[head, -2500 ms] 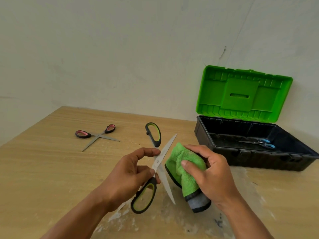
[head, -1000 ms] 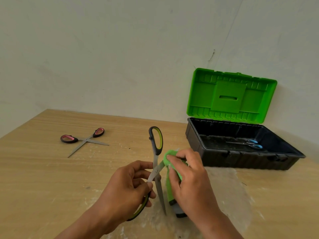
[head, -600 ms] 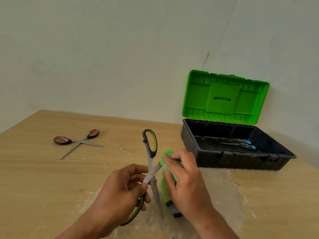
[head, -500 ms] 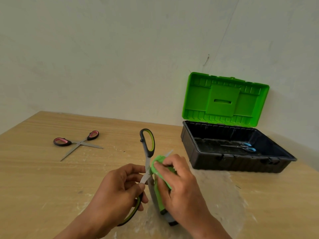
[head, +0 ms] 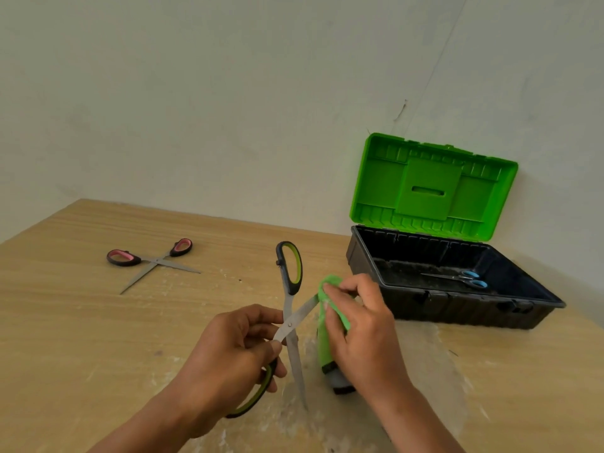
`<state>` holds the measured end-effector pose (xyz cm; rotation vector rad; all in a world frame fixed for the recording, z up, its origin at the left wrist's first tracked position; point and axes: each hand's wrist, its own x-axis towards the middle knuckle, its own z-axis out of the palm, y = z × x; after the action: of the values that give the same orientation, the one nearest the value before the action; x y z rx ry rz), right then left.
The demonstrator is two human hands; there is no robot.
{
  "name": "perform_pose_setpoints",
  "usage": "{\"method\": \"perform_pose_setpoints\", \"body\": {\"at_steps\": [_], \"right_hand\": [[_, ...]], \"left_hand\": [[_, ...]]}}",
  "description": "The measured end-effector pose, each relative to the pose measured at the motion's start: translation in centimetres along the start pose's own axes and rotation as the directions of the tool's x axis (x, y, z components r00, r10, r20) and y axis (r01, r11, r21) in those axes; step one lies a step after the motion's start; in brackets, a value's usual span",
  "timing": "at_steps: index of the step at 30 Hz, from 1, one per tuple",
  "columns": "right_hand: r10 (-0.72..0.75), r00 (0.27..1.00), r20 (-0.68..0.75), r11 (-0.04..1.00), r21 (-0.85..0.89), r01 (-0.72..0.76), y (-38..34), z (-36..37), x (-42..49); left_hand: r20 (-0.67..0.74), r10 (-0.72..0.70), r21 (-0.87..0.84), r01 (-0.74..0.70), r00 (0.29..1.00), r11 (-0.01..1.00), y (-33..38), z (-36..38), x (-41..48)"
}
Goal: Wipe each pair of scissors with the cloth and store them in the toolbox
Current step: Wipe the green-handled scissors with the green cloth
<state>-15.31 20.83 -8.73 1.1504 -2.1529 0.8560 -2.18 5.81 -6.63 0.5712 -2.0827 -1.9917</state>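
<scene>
Down near the front of the wooden bench [head: 81, 322], the left hand [head: 228, 354] grips a pair of green-and-black scissors [head: 289, 325] that are spread wide open; its fingers [head: 261, 317] are curled shut around the lower handle loop, which pokes out below the palm, while the other loop stands up free at the far side of the hand. One blade points down toward the near edge of the bench, its tip close to the pale scuffed patch there, and the other blade angles up to the right into a green microfibre cloth [head: 327, 341]. The right hand [head: 362, 335] has that cloth bunched in a closed grasp, its thumb and fingertips pinching the fabric over the end of the raised blade, with the cloth's dark-edged grey corner hanging below the palm. Far to the left, a pair of pink-handled scissors [head: 150, 258] lies open and flat on the bench, well apart from both hands. To the right stands a black toolbox [head: 457, 308] with its bright green lid [head: 431, 188] propped upright against the wall, and a pair of blue-handled scissors [head: 461, 278] lies closed on the box floor
</scene>
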Motion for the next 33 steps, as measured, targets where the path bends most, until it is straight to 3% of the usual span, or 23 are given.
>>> {"method": "perform_pose_setpoints", "body": {"at_steps": [3,8,13,17,21,25,29,33], "right_hand": [[-0.086,0.995,0.045,0.996,0.03,0.084,-0.8,0.1,-0.7],[0.003,0.995,-0.096,1.0,0.004,-0.002,0.7,-0.5,0.1],[-0.24,0.97,0.04,0.962,0.141,0.232,-2.5,0.2,-1.1],[-0.14,0.99,-0.034,0.987,0.077,0.142,-0.4,-0.7,0.1],[-0.247,0.969,0.017,0.959,0.146,0.242,-1.6,-0.4,-0.9],[-0.134,0.987,-0.09,0.987,0.078,0.141,-0.5,-0.4,0.2],[-0.244,0.97,-0.019,0.957,0.154,0.244,-1.7,-0.2,-1.0],[-0.065,0.984,-0.167,0.996,0.052,0.075,-0.2,-0.2,0.2]], "left_hand": [[-0.003,-0.02,-0.038,0.02,1.0,0.999,0.2,-0.6,0.2],[0.087,-0.057,-0.079,0.064,0.995,0.995,0.4,-0.8,0.4],[0.082,-0.068,-0.238,0.085,0.994,0.968,0.7,-1.9,0.5],[0.118,-0.069,-0.258,0.098,0.991,0.961,0.3,-2.0,0.6],[0.14,-0.07,-0.307,0.11,0.988,0.945,0.2,-2.1,0.6],[0.159,-0.066,-0.32,0.115,0.985,0.94,0.2,-2.2,0.7],[0.172,-0.071,-0.376,0.132,0.983,0.917,0.4,-2.2,0.5],[0.179,-0.077,-0.333,0.134,0.981,0.933,0.3,-2.2,0.4]]}}
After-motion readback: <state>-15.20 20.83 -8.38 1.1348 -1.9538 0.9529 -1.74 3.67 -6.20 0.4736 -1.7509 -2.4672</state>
